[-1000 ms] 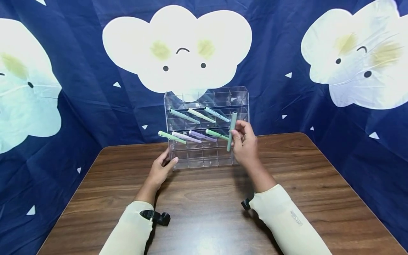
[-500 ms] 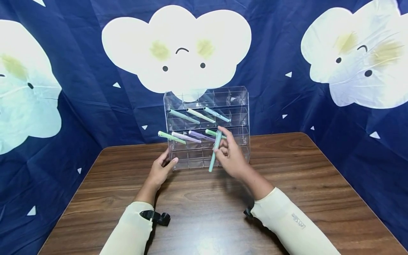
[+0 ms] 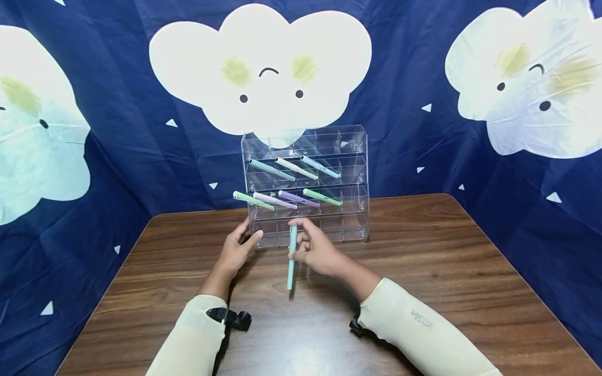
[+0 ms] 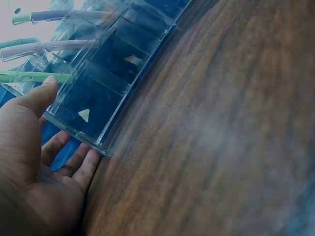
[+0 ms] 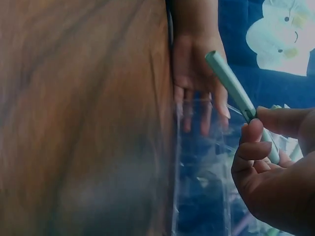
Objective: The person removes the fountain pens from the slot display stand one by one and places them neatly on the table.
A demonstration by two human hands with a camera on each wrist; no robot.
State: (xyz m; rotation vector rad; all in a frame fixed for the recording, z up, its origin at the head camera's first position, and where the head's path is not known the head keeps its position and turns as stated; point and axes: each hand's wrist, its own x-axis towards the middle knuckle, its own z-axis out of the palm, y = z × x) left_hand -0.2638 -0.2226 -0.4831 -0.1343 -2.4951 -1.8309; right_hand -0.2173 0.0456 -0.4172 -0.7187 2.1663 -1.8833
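A clear acrylic pen rack [image 3: 355, 230] with stepped rows of compartments stands at the back of the table. My left hand [image 3: 237, 251] rests against its lower left side, straight fingers along the side panel and thumb at the front edge; the left wrist view shows the fingertips touching the panel [image 4: 91, 105]. In front of the bottom row, my right hand [image 3: 314, 249] pinches a pale teal pen [image 3: 290, 271] between thumb and fingers. That pen [image 5: 230, 83] points down toward the table, its clip end near the index finger.
Several pens lean in the rack's two middle rows: teal [image 3: 273, 170], cream [image 3: 296, 168] and light blue [image 3: 321, 167] above; green [image 3: 254, 201], white-lilac [image 3: 275, 201], purple [image 3: 298, 198] and another green [image 3: 323, 197] below. A blue cloud-print curtain [image 3: 400, 104] hangs behind.
My right hand has carried the teal pen from the rack's right side leftward and down to before the bottom row, turning it as it moved. The left hand has stayed in place.
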